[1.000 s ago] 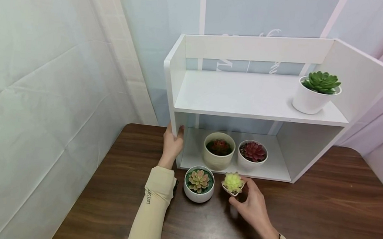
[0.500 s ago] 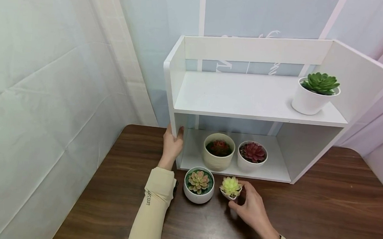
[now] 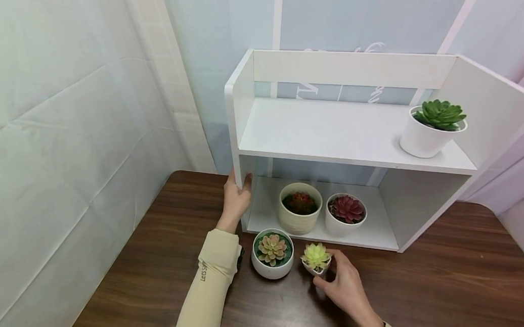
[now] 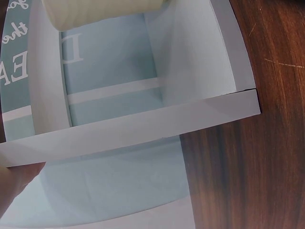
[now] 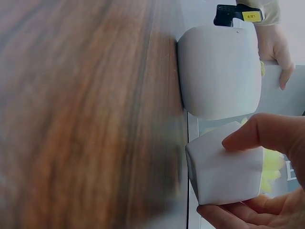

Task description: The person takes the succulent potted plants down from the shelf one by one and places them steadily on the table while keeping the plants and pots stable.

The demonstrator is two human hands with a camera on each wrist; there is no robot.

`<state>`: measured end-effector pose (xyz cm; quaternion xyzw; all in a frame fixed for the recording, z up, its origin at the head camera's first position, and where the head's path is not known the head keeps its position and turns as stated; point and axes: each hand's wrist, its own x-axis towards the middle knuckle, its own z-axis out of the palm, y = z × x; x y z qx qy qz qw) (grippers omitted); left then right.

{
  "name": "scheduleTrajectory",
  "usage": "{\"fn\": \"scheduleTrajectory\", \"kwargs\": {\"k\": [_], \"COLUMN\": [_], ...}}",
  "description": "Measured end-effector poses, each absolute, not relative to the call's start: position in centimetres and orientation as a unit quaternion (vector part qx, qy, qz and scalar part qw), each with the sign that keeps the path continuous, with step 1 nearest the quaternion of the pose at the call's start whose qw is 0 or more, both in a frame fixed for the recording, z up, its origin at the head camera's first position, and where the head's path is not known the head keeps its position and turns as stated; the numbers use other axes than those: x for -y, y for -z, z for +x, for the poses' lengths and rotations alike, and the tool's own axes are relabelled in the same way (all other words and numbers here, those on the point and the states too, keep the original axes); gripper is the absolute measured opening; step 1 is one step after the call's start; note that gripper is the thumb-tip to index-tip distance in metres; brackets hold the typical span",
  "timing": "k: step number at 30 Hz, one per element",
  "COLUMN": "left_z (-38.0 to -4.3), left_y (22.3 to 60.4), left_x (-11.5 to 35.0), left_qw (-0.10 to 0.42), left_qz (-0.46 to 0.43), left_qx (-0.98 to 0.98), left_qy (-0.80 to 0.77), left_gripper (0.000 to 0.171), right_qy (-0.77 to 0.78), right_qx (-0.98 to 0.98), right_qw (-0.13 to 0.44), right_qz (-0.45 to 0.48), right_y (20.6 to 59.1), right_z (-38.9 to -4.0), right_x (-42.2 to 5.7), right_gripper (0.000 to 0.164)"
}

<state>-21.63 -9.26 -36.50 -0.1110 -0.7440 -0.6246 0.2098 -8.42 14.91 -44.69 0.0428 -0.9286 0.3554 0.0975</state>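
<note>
My right hand (image 3: 346, 286) holds a small angular white pot (image 5: 228, 164) with a yellow-green succulent (image 3: 316, 256), thumb on one side and fingers on the other. The pot is close over the table, in front of the shelf. At its left stands a round white pot (image 3: 270, 271) with a pinkish-green succulent (image 3: 271, 249). My left hand (image 3: 236, 197) grips the left side panel of the white two-tier shelf (image 3: 328, 130), thumb on the inner face; the other fingers are mostly hidden behind the panel. In the left wrist view only part of this hand shows, at the lower left edge.
On the lower shelf sit a cream pot (image 3: 298, 223) with a reddish plant and a white pot (image 3: 339, 227) with a dark red succulent. A white pot (image 3: 421, 136) with a green succulent stands at the upper shelf's right end. Brown wooden table (image 3: 453, 298) lies underneath.
The small yellow-green succulent has shifted slightly left and toward me in my right hand, and its pot has tilted a little. The left hand stays on the panel.
</note>
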Motion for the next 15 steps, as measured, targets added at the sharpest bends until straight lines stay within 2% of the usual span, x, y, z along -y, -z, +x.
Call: {"fn": "scheduleTrajectory", "kwargs": {"k": [4,15], "left_z": [-20.3,-20.1], "left_y": [35.1,34.9], "left_x": [9.1,9.1], "left_qw": [0.21,0.205], "left_qz": [-0.113,-0.111], "left_qx": [0.744,0.745], "left_qy": [0.624,0.625], "left_gripper": [0.041,0.041], "right_qy": [-0.367,-0.406], "right_qx": [0.925,0.91], "right_qw": [0.093,0.069], "right_qz": [0.04,0.036], "right_y": [44.7,44.6], "right_z": [-8.4,-8.4], "right_x": [-14.9,-14.9], "right_gripper": [0.057,0.057]}}
